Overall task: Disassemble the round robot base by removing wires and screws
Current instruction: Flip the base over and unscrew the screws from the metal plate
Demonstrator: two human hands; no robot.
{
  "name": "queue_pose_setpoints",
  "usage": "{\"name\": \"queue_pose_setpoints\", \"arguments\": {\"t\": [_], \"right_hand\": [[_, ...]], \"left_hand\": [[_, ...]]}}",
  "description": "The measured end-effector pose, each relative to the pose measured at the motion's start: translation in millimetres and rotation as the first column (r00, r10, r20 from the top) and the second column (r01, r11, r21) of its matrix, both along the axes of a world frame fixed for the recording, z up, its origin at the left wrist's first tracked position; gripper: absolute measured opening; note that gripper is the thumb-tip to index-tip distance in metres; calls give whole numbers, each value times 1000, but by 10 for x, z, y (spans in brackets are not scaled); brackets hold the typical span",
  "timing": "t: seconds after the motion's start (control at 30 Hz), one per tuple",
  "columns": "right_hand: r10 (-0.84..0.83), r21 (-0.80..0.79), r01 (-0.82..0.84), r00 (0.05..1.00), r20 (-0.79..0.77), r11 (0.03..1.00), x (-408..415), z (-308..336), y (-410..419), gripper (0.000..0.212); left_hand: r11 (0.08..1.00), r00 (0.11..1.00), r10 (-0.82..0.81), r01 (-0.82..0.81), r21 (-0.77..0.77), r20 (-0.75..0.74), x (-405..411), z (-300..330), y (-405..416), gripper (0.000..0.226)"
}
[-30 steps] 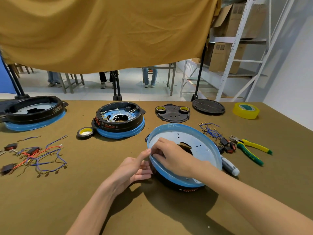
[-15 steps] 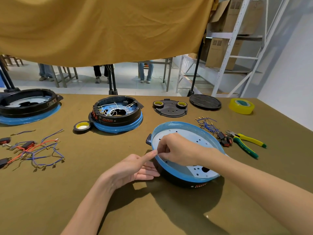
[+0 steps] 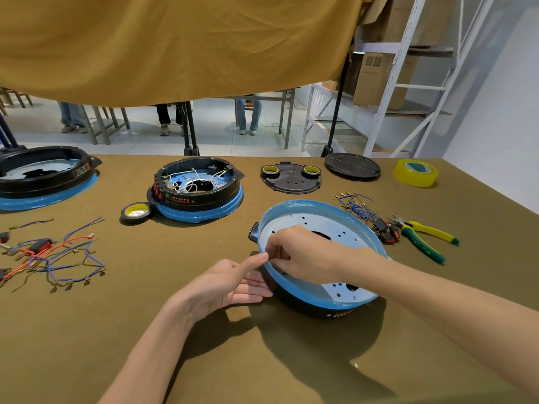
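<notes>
The round robot base [image 3: 335,225] lies upside down and tilted at the table's middle right: a white metal plate with holes, a blue rim, a black body below. My left hand [image 3: 221,284] holds its near-left edge, thumb on the rim and fingers against the black side. My right hand [image 3: 306,255] reaches over the plate, its curled fingertips pinching the blue rim beside my left thumb. What lies under those fingertips is hidden.
A second base [image 3: 198,185] with white wires stands at the middle back, a third [image 3: 43,176] at far left. Loose wires [image 3: 58,255] lie left. More wires [image 3: 355,205], pliers [image 3: 423,234], yellow tape [image 3: 415,172], a black cover [image 3: 290,179] and a lid [image 3: 352,166] lie right.
The base has been turned between my hands, so its middle hole has shifted round. Both hands stay at its near-left rim.
</notes>
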State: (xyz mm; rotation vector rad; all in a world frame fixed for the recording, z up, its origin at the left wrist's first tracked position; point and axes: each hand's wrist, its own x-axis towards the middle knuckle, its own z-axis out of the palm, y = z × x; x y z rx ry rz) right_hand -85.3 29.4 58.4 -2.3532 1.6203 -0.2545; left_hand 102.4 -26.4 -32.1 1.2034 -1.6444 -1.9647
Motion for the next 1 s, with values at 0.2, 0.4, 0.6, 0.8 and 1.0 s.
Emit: {"name": "queue_pose_setpoints", "arguments": {"t": [0.2,0.4,0.6,0.8,1.0], "right_hand": [[110,43,-106,990,-90,993,39,98,16,1],[152,133,-134,979,-133,982,50,167,-47,6],[165,152,-144,976,-139,978,23,145,-54,10],[172,114,-162,982,-83,980,-31,84,-36,14],[134,56,-129,985,-110,990,-18,87,-81,9]], "left_hand": [[1000,1000,10,-10,-14,-6,-1,-32,8,110],[1000,1000,8,-8,-8,-13,3,-46,-4,111],[1000,1000,1,-1,-16,-6,-5,-35,3,112],[1000,1000,27,-27,2,-2,-27,-47,-4,116],[997,998,60,-60,41,-5,-52,-43,-25,119]]}}
